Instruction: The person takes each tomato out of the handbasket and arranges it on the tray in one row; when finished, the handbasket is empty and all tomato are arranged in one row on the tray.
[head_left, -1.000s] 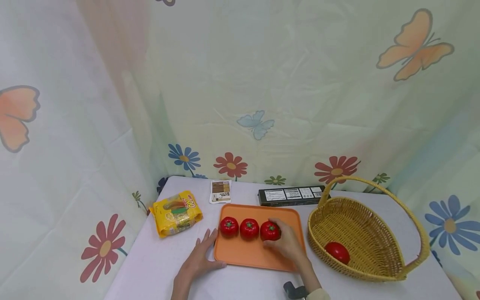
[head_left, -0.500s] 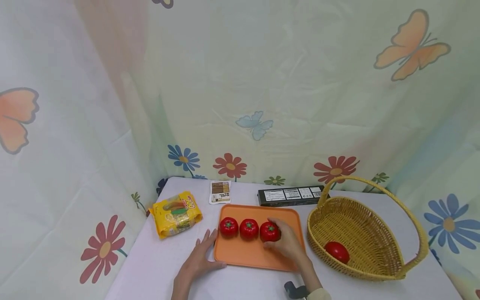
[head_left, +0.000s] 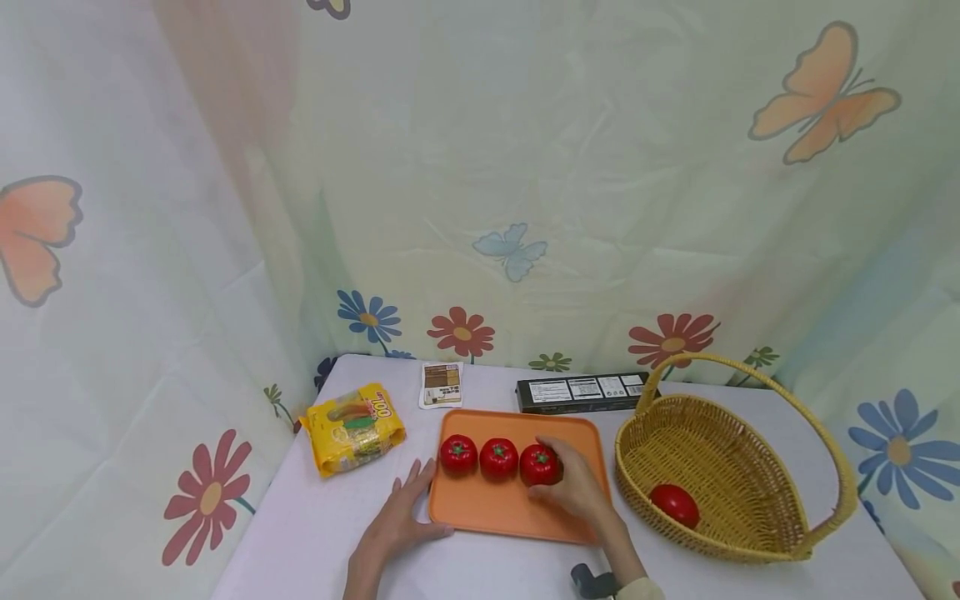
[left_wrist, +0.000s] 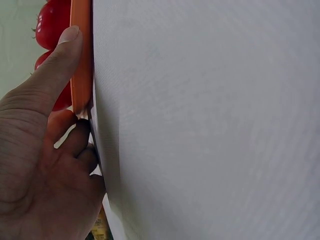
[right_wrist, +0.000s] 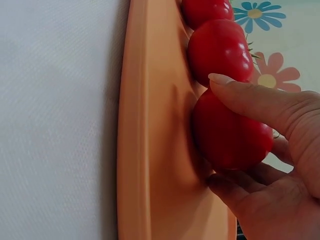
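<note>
An orange tray (head_left: pixel 491 508) lies on the table with three red tomatoes in a row on it. My right hand (head_left: pixel 576 483) grips the rightmost tomato (head_left: pixel 538 465) between thumb and fingers; in the right wrist view this tomato (right_wrist: pixel 227 132) rests on the tray. The middle tomato (head_left: pixel 498 459) and left tomato (head_left: pixel 458 454) stand close beside it. My left hand (head_left: pixel 396 518) rests at the tray's front left corner with fingers fairly straight. In the left wrist view its thumb (left_wrist: pixel 62 57) touches the tray's front side and its other fingers lie by the left side.
A wicker basket (head_left: pixel 738 492) with a tall handle stands at the right, holding one red round item (head_left: pixel 675 505). Behind the tray lie a black box (head_left: pixel 581 392) and a small white-and-brown packet (head_left: pixel 441 384). A yellow snack bag (head_left: pixel 355 427) lies at the left.
</note>
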